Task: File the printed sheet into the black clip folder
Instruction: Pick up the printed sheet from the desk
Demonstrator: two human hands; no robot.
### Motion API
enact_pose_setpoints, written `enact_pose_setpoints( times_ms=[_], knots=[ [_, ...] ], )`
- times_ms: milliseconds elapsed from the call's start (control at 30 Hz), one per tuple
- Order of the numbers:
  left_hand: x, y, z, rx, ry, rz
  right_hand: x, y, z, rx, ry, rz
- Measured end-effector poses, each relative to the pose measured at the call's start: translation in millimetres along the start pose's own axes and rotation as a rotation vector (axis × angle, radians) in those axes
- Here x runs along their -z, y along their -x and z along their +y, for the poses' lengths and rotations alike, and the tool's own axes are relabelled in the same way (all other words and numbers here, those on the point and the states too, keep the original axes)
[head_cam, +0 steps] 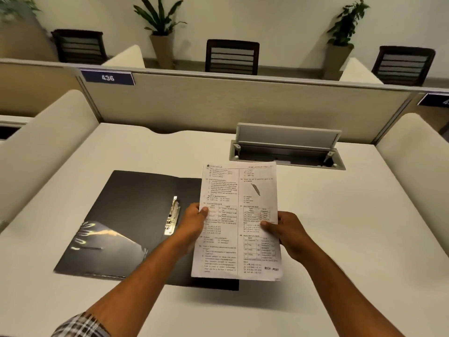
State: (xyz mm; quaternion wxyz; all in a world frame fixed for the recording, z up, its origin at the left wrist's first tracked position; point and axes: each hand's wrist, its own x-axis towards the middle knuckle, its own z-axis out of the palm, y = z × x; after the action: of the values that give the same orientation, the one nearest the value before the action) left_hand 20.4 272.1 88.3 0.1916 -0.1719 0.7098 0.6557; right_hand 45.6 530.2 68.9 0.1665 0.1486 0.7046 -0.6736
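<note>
The printed sheet is held upright-facing between both hands, above the right half of the black clip folder. My left hand pinches the sheet's left edge with the thumb on top. My right hand pinches its right edge the same way. The folder lies open flat on the white desk, and its metal clip runs along the spine just left of my left hand. The sheet hides most of the folder's right cover.
An open cable hatch with a raised grey lid sits in the desk behind the sheet. A beige partition closes the far edge, and cream side dividers flank the desk. Chairs and potted plants stand beyond.
</note>
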Motion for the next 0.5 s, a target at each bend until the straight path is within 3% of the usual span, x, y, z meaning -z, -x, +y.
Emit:
enact_pose_setpoints(
  times_ms=[200, 367, 500],
  knots=[
    [45, -16, -3, 0.016, 0.02, -0.08, -40, -10, -3, -0.062, -0.071, -0.082],
    [73, -35, -14, 0.004, -0.03, -0.101, -72, -28, 7, -0.112, -0.067, -0.009],
    [97, -58, -31, -0.089, -0.242, -0.058, -84, -41, 17, -0.17, -0.119, -0.039]
  ],
)
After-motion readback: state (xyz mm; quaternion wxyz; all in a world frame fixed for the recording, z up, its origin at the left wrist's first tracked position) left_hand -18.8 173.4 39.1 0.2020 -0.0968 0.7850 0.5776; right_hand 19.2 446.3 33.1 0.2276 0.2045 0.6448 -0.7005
